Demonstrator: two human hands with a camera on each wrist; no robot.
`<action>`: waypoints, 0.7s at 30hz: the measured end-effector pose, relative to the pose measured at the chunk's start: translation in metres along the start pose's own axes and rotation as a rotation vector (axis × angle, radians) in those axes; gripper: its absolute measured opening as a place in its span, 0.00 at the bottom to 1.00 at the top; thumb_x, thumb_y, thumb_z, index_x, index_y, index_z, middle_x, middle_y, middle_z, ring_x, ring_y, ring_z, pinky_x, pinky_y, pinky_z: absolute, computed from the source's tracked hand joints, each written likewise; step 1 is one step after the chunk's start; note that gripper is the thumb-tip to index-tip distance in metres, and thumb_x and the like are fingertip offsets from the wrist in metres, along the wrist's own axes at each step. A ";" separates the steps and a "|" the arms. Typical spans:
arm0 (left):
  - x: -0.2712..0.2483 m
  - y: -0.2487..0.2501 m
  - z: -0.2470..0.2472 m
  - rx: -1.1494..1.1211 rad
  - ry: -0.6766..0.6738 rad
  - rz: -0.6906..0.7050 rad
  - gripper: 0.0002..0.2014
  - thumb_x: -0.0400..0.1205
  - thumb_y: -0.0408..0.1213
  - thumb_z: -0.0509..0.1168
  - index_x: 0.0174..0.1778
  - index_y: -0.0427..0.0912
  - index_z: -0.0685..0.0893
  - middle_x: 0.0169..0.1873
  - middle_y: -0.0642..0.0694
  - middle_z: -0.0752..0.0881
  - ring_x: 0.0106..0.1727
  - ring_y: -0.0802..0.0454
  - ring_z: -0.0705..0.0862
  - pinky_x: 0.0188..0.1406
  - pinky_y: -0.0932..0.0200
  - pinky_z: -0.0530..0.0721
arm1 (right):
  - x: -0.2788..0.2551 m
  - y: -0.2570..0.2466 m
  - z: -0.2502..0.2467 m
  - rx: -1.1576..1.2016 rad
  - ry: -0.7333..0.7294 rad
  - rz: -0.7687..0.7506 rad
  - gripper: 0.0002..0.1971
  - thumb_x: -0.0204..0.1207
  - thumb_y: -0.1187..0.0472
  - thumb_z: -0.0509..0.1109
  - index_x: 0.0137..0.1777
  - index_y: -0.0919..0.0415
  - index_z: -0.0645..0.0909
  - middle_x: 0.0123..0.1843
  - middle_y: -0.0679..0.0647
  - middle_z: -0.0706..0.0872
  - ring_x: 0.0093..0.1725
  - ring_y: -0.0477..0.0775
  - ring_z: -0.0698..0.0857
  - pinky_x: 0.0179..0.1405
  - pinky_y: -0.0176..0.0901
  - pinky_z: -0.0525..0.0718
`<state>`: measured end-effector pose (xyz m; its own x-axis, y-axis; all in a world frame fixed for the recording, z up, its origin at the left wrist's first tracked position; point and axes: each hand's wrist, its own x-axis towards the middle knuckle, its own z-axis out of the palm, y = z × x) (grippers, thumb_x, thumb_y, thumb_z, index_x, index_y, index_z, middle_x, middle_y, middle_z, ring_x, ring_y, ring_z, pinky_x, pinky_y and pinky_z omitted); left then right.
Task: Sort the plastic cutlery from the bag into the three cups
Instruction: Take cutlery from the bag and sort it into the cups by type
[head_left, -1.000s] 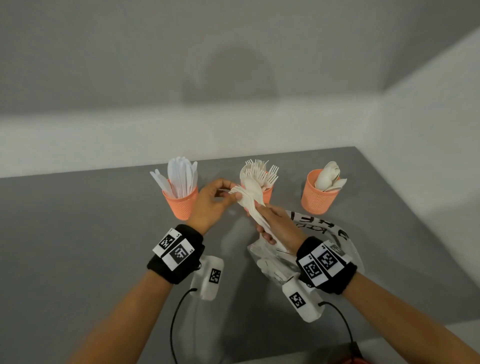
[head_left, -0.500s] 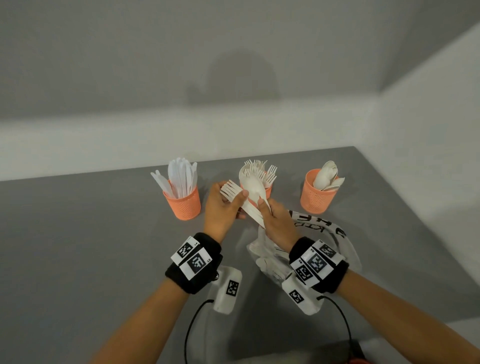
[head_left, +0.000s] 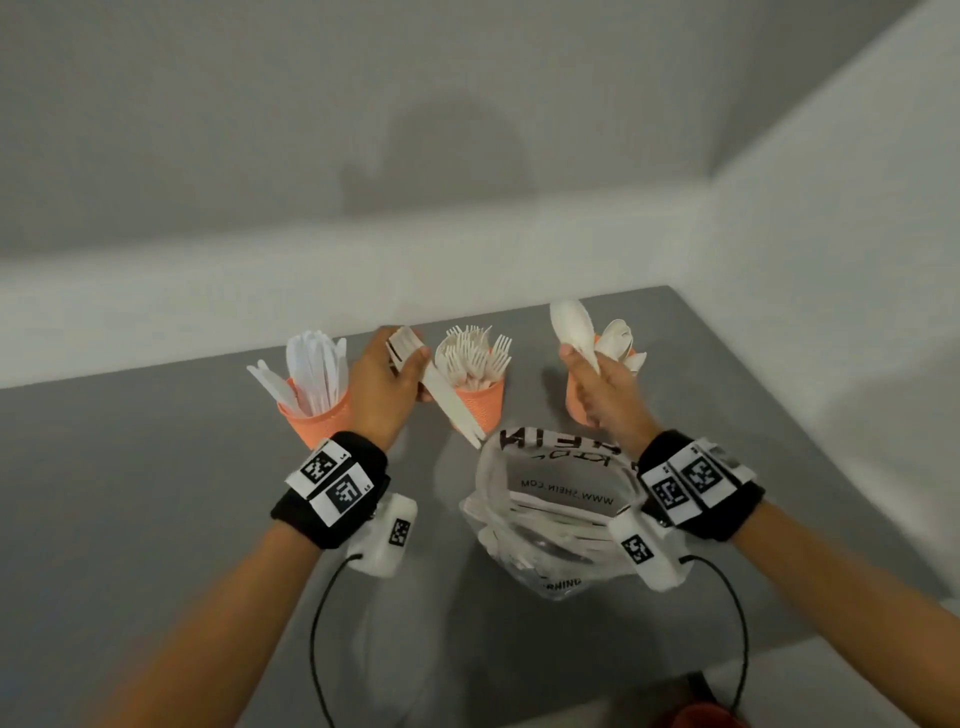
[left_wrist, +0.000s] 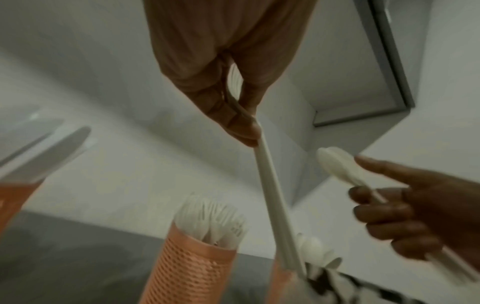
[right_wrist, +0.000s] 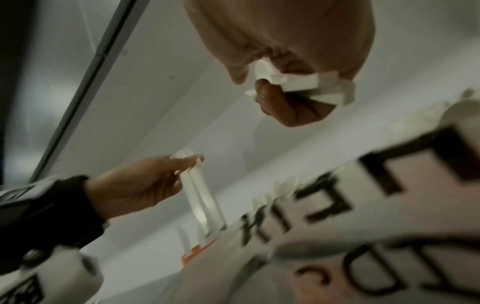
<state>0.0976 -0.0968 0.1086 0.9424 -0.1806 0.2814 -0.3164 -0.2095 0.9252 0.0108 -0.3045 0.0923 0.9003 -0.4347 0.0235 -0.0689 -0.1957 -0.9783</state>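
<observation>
Grey bench (head_left: 156, 467) carries it all: the clear bag (head_left: 550, 519) lies just in front of the fork cup (head_left: 478, 405). Left of that cup, the left hand (head_left: 382, 389) grips white forks (head_left: 441, 395); right of it, the right hand (head_left: 605, 395) clutches spoons (head_left: 574, 327) above the spoon cup (head_left: 574, 400).

Three cups stand in a row along the table's (head_left: 130, 467) far edge: knife cup (head_left: 317, 415) left, fork cup (head_left: 480, 408) middle, spoon cup (head_left: 574, 400) right. The bag (head_left: 550, 499) lies before the fork and spoon cups.
</observation>
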 end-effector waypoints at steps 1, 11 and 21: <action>0.006 0.002 0.001 0.015 0.017 0.028 0.04 0.82 0.28 0.60 0.51 0.39 0.74 0.32 0.50 0.80 0.27 0.58 0.84 0.22 0.65 0.85 | 0.008 -0.002 -0.009 0.008 0.034 0.008 0.15 0.80 0.53 0.64 0.33 0.57 0.72 0.22 0.47 0.69 0.15 0.39 0.68 0.19 0.34 0.68; 0.043 0.004 0.026 0.133 0.076 0.203 0.07 0.84 0.33 0.59 0.56 0.36 0.76 0.33 0.48 0.80 0.24 0.65 0.83 0.22 0.75 0.79 | 0.090 0.002 -0.055 0.198 0.367 -0.104 0.25 0.84 0.50 0.56 0.24 0.58 0.64 0.12 0.44 0.69 0.17 0.40 0.70 0.24 0.29 0.74; 0.045 -0.008 0.040 0.199 0.062 0.260 0.08 0.84 0.32 0.59 0.56 0.34 0.77 0.37 0.45 0.80 0.24 0.57 0.81 0.22 0.78 0.76 | 0.122 0.018 -0.048 0.003 0.191 -0.112 0.24 0.82 0.44 0.55 0.33 0.64 0.72 0.30 0.55 0.72 0.33 0.51 0.74 0.34 0.35 0.73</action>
<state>0.1385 -0.1423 0.1040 0.8304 -0.1949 0.5219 -0.5560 -0.3489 0.7544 0.0984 -0.4034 0.0875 0.8047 -0.5687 0.1705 0.0288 -0.2495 -0.9679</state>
